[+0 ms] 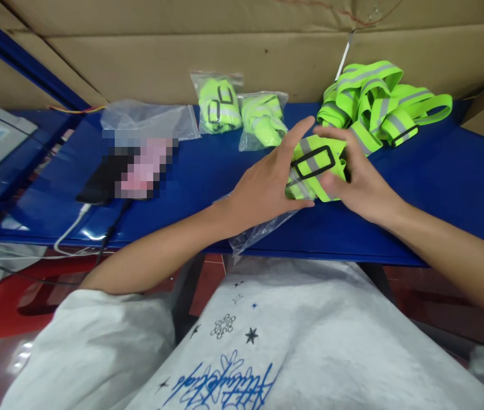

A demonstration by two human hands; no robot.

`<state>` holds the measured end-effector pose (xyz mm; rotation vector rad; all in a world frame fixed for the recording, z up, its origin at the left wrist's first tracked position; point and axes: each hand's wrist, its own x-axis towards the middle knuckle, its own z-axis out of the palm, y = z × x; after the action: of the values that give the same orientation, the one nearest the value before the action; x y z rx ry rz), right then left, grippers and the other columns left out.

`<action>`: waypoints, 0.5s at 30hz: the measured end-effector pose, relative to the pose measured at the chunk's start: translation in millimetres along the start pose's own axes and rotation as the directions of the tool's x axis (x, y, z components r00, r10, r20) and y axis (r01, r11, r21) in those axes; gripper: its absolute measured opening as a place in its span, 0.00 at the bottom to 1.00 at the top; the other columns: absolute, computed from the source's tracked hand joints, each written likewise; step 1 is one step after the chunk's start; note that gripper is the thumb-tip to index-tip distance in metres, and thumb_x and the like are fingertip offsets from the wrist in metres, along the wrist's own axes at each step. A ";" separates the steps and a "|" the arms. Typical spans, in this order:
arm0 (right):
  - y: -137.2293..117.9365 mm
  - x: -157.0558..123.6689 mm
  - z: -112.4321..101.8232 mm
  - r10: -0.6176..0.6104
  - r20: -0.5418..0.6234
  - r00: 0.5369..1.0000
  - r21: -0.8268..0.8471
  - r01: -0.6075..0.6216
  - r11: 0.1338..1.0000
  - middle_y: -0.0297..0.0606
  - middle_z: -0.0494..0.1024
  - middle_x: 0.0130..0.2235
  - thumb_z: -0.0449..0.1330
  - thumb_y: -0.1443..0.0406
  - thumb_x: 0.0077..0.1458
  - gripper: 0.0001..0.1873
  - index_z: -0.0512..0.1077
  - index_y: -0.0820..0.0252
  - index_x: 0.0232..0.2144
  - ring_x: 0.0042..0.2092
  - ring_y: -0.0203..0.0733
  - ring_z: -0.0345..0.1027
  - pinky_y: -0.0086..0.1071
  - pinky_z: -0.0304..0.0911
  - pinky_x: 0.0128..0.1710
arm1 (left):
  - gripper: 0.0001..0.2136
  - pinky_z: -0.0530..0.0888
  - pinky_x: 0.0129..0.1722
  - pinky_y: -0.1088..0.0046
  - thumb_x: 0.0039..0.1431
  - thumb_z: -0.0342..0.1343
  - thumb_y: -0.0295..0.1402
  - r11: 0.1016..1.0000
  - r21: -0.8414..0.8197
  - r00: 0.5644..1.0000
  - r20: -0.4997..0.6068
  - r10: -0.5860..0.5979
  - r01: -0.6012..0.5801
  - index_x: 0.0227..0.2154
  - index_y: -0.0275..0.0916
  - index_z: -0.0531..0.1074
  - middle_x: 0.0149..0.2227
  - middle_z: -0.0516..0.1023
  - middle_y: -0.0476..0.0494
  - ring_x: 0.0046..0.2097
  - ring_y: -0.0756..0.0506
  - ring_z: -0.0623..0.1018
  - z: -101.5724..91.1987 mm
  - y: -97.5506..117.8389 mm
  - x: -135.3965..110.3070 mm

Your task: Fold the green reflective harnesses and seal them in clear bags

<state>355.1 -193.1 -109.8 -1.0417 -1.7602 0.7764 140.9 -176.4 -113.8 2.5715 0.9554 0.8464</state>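
Between my hands is a folded bundle of reflective strap [325,192], neon yellow-green with grey stripes. A black rectangular buckle lies on its upper face. My left hand [261,185] curves round the bundle's left side, thumb at the near edge and index finger at the far edge. From the right, my right hand [368,185] grips it, with the thumb pressed on top. A clear plastic bag [263,230] lies under my left hand and wrist; its opening is hidden.
Two bagged strap bundles, one with black buckles [220,105] and one beside it [264,119], stand at the back. A loose strap pile [378,97] lies back right. Left are an empty clear bag [152,118], a black phone [101,179] and cables. Cardboard [160,57] backs the blue table [199,182].
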 end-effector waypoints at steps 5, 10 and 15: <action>-6.7 0.1 1.7 -0.029 -0.110 0.993 -0.099 0.018 0.995 0.35 0.76 0.37 0.64 0.42 0.63 0.21 0.74 0.51 0.41 0.42 0.45 0.74 0.43 0.74 0.48 | 0.48 0.64 0.75 0.50 0.62 0.67 0.33 0.992 0.128 1.000 -0.024 0.018 -0.015 0.74 0.50 0.37 0.77 0.51 0.39 0.77 0.36 0.59 3.8 3.5 0.2; -0.6 1.6 -4.8 -0.034 -0.064 0.997 -0.111 0.027 0.993 0.32 0.71 0.31 0.67 0.45 0.61 0.20 0.72 0.52 0.36 0.33 0.40 0.66 0.40 0.70 0.37 | 0.54 0.64 0.74 0.48 0.53 0.73 0.26 0.989 0.131 0.996 -0.033 0.079 -0.074 0.73 0.43 0.41 0.76 0.53 0.34 0.76 0.33 0.59 1.8 6.0 -1.6; -2.4 -0.9 -8.3 -0.095 0.022 0.995 -0.174 0.097 0.980 0.36 0.79 0.38 0.64 0.48 0.65 0.15 0.74 0.49 0.45 0.41 0.45 0.73 0.43 0.74 0.44 | 0.54 0.65 0.74 0.44 0.53 0.72 0.31 0.989 0.088 0.992 -0.013 0.122 -0.120 0.73 0.45 0.40 0.76 0.53 0.34 0.75 0.30 0.60 4.4 0.5 -1.5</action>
<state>362.2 -194.4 -104.9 -1.0599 -1.9020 0.5776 142.9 -178.0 -117.7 2.7242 0.8662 0.8803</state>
